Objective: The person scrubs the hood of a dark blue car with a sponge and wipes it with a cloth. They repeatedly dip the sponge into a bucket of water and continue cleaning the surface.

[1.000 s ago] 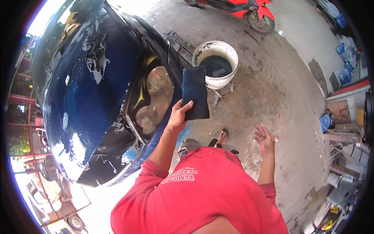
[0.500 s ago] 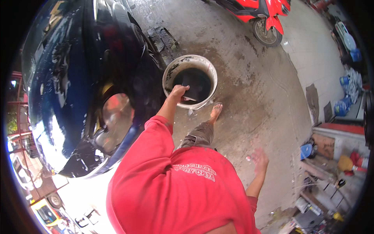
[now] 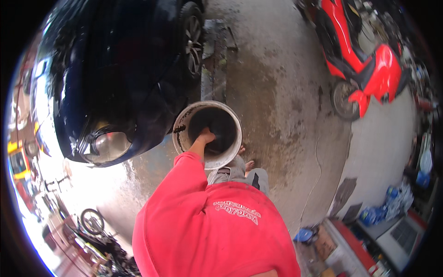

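Observation:
My left hand (image 3: 206, 135) reaches over the mouth of a white bucket (image 3: 234, 147) with dark smears on its wall. The fingers are closed, but whatever they grip is lost against the dark liquid (image 3: 221, 121) inside. The bucket is just in front of my legs and hides part of them. To its left is the front of a dark, glossy car (image 3: 124, 87) with a round-ended headlight (image 3: 110, 147). My right hand is out of the picture.
A narrow ramp-like strip (image 3: 213, 74) lies beside the car's front wheel (image 3: 192, 39). At the far right stands a red motorcycle (image 3: 387, 69). Blue plastic bottles (image 3: 376, 214) and assorted clutter line the right side. Another motorbike (image 3: 94, 221) is at lower left. The concrete looks wet in patches.
The view has shifted, and the bucket now appears nearer my body. My left hand has gone from near its rim to over its middle. My right hand has left the picture.

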Demonstrator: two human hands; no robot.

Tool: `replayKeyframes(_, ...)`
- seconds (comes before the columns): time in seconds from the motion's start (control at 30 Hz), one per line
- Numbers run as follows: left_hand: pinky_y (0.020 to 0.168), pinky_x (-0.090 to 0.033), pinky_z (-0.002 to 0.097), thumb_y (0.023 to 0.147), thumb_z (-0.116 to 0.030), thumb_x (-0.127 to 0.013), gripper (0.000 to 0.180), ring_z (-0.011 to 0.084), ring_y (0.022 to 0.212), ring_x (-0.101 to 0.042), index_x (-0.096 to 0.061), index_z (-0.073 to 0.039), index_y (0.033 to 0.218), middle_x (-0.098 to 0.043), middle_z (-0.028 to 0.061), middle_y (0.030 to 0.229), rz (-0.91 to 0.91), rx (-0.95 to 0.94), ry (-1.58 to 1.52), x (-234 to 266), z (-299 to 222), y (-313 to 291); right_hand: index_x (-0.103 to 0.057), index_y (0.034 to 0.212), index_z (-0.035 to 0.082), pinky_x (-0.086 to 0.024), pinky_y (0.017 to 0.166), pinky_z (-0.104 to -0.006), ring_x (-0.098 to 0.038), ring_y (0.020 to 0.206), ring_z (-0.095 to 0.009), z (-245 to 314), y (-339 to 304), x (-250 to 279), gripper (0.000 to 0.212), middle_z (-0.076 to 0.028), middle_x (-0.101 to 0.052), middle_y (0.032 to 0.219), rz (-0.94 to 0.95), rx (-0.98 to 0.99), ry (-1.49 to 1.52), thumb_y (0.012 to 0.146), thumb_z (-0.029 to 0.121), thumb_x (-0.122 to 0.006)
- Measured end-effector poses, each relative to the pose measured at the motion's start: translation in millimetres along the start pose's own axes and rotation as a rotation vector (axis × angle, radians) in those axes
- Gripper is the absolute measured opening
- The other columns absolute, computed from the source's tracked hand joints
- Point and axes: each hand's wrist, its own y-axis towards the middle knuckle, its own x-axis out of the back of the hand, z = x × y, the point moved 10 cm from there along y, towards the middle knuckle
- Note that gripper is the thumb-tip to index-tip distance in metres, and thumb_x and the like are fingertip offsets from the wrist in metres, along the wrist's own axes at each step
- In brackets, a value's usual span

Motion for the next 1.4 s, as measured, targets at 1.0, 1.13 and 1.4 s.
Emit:
replayKeyframes(1.0, 0.116, -0.058, 0.0482, 0.08, -0.033, -0.088, 0.072, 0.0344, 0.142, -0.069, -0.074, -0.012, 0.148, -0.071, 0.0155, 0.154, -0.053, 0.613, -0.539, -30.0, -36.2, -48.3, -0.074, 0.131, 0.002, -0.061, 0.084, -0.0344, -0.075, 0.096, -0.015, 862.9, 12.5, -129.2, 0.025, -0.007, -0.082, 0.114, 1.026, 0.399, -1.467, 0.109, 0.014, -0.073)
replayKeyframes(1.13, 0.11, -0.06, 0.0474, 0.076, -0.032, -0.088, 0.068, 0.0348, 0.136, -0.072, -0.079, -0.01, 0.139, -0.076, 0.016, 0.146, -0.017, 0.449, -0.585, -9.9, -40.1, -43.4, -0.074, 0.139, 0.012, -0.06, 0.079, -0.0337, -0.074, 0.09, -0.012, 935.0, -51.1, -177.5, 0.045, -0.005, -0.086, 0.104, 0.701, 0.704, -1.898, 0.095, 0.02, -0.081)
replayKeyframes(1.4, 0.095, -0.062, 0.0422, 0.072, -0.022, -0.089, 0.052, 0.027, 0.102, -0.08, -0.08, 0.0, 0.119, -0.084, 0.0124, 0.114, -0.319, 0.457, -0.955, 122.5, -53.9, -301.1, -0.073, 0.141, 0.011, -0.062, 0.091, -0.0422, -0.079, 0.099, -0.028, 1047.9, -387.7, -324.0, 0.049, -0.012, -0.083, 0.117, 0.438, 1.939, -1.494, 0.094, 0.022, -0.081)
